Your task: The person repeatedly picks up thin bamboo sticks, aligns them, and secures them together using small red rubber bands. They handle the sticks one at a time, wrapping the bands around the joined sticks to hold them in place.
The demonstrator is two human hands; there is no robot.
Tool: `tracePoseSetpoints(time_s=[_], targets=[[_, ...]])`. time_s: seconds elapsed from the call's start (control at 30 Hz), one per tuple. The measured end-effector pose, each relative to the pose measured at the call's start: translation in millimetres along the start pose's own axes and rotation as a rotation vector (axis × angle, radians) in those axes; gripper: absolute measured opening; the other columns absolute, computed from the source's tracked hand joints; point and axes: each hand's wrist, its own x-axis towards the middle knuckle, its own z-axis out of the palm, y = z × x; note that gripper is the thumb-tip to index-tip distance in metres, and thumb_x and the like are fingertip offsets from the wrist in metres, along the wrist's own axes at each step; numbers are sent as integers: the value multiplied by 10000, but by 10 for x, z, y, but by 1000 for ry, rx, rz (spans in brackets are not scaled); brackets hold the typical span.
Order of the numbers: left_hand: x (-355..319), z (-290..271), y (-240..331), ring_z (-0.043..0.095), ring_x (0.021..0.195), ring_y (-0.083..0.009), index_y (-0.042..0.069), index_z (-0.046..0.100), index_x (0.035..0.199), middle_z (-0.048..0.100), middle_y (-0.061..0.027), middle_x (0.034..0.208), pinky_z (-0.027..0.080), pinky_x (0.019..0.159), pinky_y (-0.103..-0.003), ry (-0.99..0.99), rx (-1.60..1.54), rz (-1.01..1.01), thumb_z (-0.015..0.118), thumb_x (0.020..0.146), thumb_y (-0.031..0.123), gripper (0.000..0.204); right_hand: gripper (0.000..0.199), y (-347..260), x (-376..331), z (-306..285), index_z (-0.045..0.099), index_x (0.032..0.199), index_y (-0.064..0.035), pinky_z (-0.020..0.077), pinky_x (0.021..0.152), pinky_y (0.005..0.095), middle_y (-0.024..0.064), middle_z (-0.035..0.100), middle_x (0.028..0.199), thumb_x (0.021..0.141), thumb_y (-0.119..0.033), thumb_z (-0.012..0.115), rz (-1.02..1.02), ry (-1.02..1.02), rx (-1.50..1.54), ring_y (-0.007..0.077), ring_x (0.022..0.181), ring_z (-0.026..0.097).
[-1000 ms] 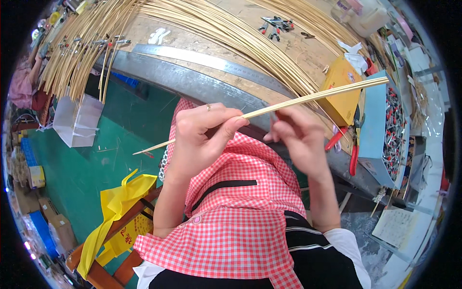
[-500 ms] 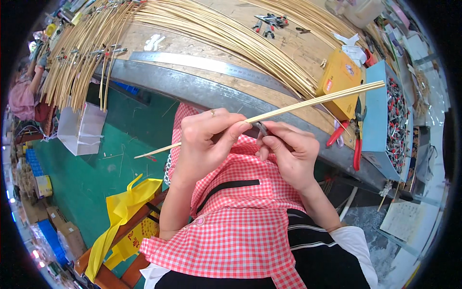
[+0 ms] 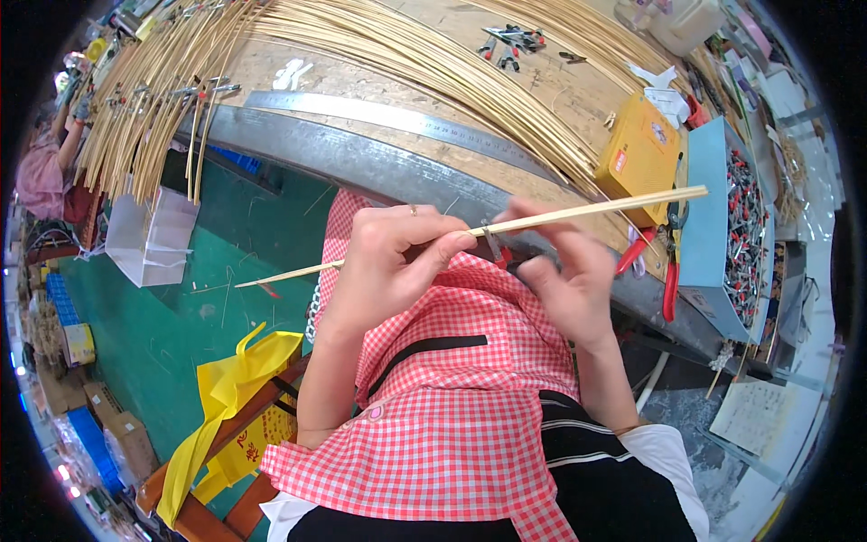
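Observation:
My left hand [image 3: 397, 262] pinches a thin bundle of pale bamboo strips [image 3: 614, 207] between thumb and fingers. The bundle slants across in front of me, its right end higher than its left. Just right of my left fingertips, a small metal spring clip [image 3: 493, 244] with a red tip sits on the strips. My right hand [image 3: 578, 280] is beside the clip, blurred by motion, its thumb and fingers apart with nothing seen between them.
Long bamboo strips [image 3: 433, 68] cover the workbench, with a steel ruler [image 3: 388, 115] near its edge. At right are a yellow box [image 3: 637, 149], red-handled pliers [image 3: 670, 285] and a blue box [image 3: 707, 217] of clips. A chair [image 3: 194, 519] stands lower left; another person [image 3: 50, 181] sits far left.
My right hand has let go of the clip, opened and drawn away to the right. The clip now stays on the strips, whose right end has dipped. My left hand keeps its pinch.

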Motion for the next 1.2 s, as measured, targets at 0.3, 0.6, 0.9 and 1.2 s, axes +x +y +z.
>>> tracePoseSetpoints(time_s=[0.3,0.6,0.9,1.2], targets=[[21,-242,-17,665,858,-211,-19,668,1023,690,-133,924,511,762,-298,-61,5,16,547,827,17,233,118,58,76,-355,620,885,26,463,476,247,77,595,721,879,-91,627,44,243,406,122,560,560],[-586,-1361,-240,612,956,-155,-13,649,1086,673,-97,1003,438,873,-267,523,281,-169,537,928,85,216,201,56,127,-1397,554,859,-36,345,478,209,-3,438,668,909,-224,603,-80,390,621,93,555,381],[-668,-1467,-197,629,879,-148,-6,682,984,694,-76,894,389,969,-364,422,363,-180,641,842,85,173,209,104,60,-2017,459,837,-24,300,499,227,20,382,704,932,-181,559,-174,528,774,107,632,346],[-670,-1496,-213,560,703,-103,-27,691,852,630,-58,766,424,611,-204,517,364,-51,700,749,-28,103,402,308,-45,-2283,480,1262,47,501,691,230,76,600,1054,964,-221,510,16,614,487,118,834,545]])
